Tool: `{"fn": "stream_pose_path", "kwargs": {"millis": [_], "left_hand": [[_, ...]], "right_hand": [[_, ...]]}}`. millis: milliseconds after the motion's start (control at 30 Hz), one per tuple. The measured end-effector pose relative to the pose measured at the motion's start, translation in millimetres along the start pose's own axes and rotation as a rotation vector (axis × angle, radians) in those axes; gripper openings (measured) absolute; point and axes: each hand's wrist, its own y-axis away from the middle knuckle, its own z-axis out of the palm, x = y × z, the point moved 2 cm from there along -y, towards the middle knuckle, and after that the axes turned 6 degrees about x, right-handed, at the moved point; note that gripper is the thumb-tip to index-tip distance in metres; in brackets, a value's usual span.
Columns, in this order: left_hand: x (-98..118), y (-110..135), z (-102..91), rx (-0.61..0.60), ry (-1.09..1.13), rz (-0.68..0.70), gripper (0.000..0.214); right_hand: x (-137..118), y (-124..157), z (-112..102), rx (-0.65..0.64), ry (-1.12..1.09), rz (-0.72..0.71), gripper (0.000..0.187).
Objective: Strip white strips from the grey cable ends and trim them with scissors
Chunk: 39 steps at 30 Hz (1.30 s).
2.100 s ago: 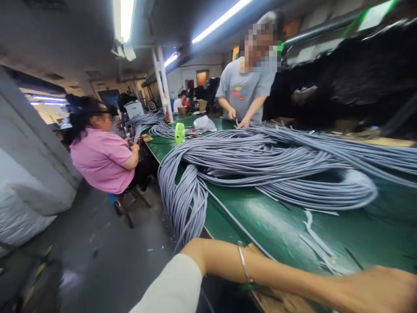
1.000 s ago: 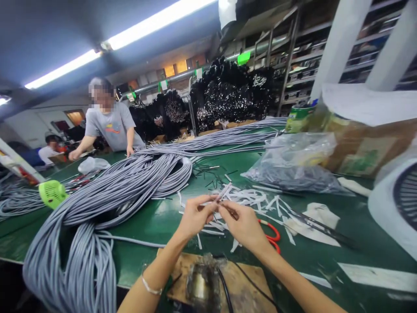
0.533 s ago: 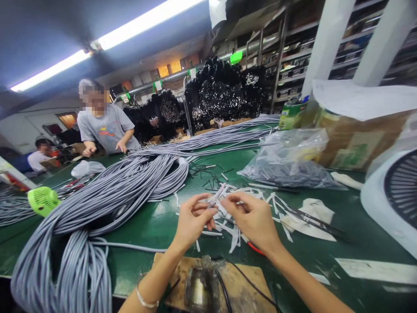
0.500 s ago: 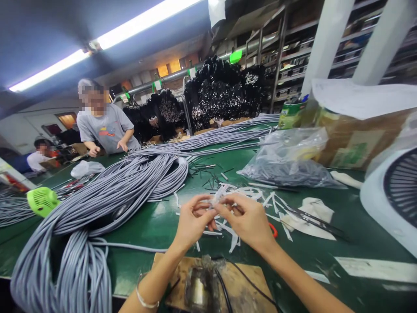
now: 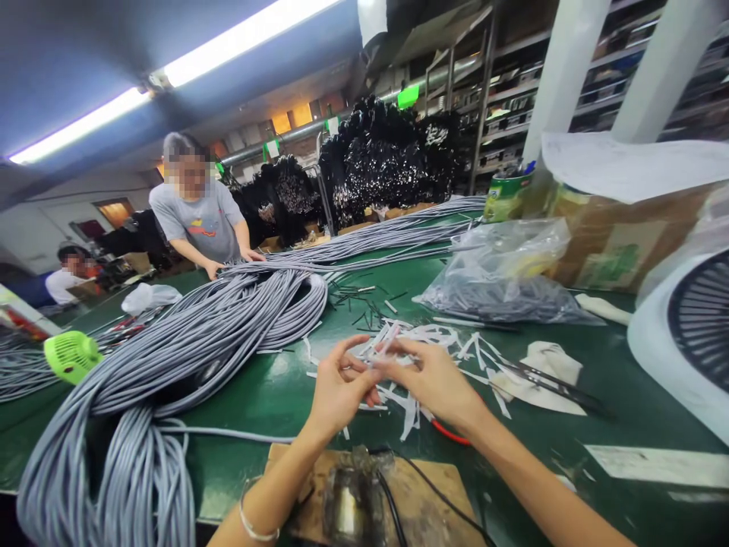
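My left hand [image 5: 339,387] and my right hand [image 5: 436,380] meet above the green table [image 5: 273,387], fingers pinched together on the end of a thin grey cable [image 5: 228,434] that runs in from the left. Both hands hover over a scatter of white stripped sheath pieces [image 5: 449,342]. Red-handled cutters [image 5: 449,434] lie just under my right wrist. A wooden block with a metal fixture [image 5: 350,497] sits at the table's near edge below my hands.
A big bundle of grey cables [image 5: 187,342] covers the left half of the table. A clear plastic bag [image 5: 501,281], a cardboard box [image 5: 615,243], a white fan [image 5: 683,334] and a small green fan [image 5: 71,355] stand around. A person in a grey shirt [image 5: 202,220] handles cables across the table.
The view swung from the left aisle back to the table. My hands came together on the cable end and have shifted slightly; the person opposite has leaned onto the bundle.
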Motion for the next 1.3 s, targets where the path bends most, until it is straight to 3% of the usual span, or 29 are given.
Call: {"fn": "stream_pose_path", "kwargs": {"millis": [67, 167, 267, 333, 400, 533, 600, 733, 933, 1167, 1300], "left_hand": [[0.5, 0.9, 0.8, -0.001, -0.01, -0.014, 0.053], [0.7, 1.2, 1.6, -0.026, -0.03, -0.045, 0.049], [-0.3, -0.3, 0.0, -0.05, -0.014, -0.06, 0.042], [-1.1, -1.7, -2.0, -0.052, 0.008, -0.056, 0.037], [-2.0, -2.6, -3.4, -0.06, 0.019, -0.058, 0.037], [-4.1, -2.7, -2.8, -0.025, -0.025, -0.053, 0.041], [-5.2, -2.2, -1.7, 0.025, -0.081, -0.037, 0.045], [-6.3, -1.4, 0.5, 0.075, -0.118, -0.04, 0.049], [-2.2, -0.1, -1.2, 0.117, 0.009, 0.013, 0.047], [0.6, 2.1, 0.1, -0.093, 0.033, 0.086, 0.047], [0.2, 2.9, -1.4, -0.105, -0.025, 0.146, 0.039]], "right_hand": [[-3.5, 3.6, 4.8, 0.036, 0.077, -0.112, 0.034], [-6.5, 6.2, -5.2, 0.307, 0.188, -0.213, 0.032], [-4.0, 4.5, -23.0, 0.552, 0.232, -0.136, 0.032], [-0.9, 2.2, -30.3, 0.648, 0.194, -0.043, 0.025], [2.1, -1.2, -29.2, 0.586, 0.084, 0.048, 0.022], [3.5, -4.5, -7.8, 0.163, -0.219, 0.14, 0.033], [3.9, -2.5, 2.0, 0.076, -0.328, 0.169, 0.036], [8.1, 3.8, 11.6, 0.096, -0.425, 0.237, 0.038], [2.4, 10.5, 8.8, 0.114, -0.399, 0.176, 0.037], [-8.1, 10.3, 2.3, 0.142, -0.341, 0.095, 0.028], [-6.5, 10.0, 0.6, 0.099, -0.384, 0.135, 0.027]]}}
